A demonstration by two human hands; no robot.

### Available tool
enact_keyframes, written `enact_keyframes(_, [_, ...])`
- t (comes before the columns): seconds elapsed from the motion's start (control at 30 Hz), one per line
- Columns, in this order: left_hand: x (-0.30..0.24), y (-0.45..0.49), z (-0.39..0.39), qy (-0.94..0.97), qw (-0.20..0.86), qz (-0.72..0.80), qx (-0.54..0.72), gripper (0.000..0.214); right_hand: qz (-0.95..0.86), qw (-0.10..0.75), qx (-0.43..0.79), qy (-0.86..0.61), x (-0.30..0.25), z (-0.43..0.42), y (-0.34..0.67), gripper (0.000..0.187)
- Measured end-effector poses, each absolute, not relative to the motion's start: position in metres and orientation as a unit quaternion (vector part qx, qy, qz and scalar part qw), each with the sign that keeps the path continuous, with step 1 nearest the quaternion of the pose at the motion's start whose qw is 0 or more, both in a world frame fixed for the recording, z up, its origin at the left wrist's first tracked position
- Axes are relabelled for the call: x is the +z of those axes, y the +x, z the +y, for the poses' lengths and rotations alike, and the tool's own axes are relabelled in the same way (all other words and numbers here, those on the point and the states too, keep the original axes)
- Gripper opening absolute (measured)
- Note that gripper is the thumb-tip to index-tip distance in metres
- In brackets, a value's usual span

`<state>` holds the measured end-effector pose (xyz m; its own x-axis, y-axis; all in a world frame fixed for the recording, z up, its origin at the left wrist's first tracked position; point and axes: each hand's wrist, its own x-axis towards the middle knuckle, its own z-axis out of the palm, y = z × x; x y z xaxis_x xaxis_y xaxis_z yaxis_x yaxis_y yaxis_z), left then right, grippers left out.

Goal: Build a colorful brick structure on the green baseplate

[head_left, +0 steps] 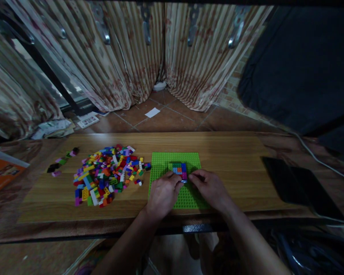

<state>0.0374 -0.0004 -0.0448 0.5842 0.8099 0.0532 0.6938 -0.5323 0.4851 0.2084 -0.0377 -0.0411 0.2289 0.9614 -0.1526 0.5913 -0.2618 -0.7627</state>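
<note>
And there's your tabletop [231, 156], the pile [103, 172] toward its left edge, the baseplate [160, 164] close to the near edge. Your left hand [163, 193] curls at the block's near-left corner, your right hand [210, 189], fingers bent, just beside its right edge; whether either grips a brick, I can't tell. The block [178, 170] sits between and just beyond them, on the baseplate!

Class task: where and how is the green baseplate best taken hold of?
Probably pinch the green baseplate by its far right corner, coming from the right: it lies flat, loose bricks lie near its left edge, and the left hand and right hand cover nearer parts.
</note>
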Motion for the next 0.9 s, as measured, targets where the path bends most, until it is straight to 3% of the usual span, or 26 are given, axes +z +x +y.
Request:
enact_keyframes(0.37, [-0.043,0.043,-0.003,0.862,0.177,0.458,0.122,0.016,-0.503,0.327,0.336,-0.726,-0.049,-0.035,0.206,0.023])
enact_keyframes(0.9, [-0.045,0.048,-0.011,0.835,0.191,0.502,0.123,0.013,-0.520,0.284,0.306,-0.745,-0.046,-0.035,0.200,0.020])
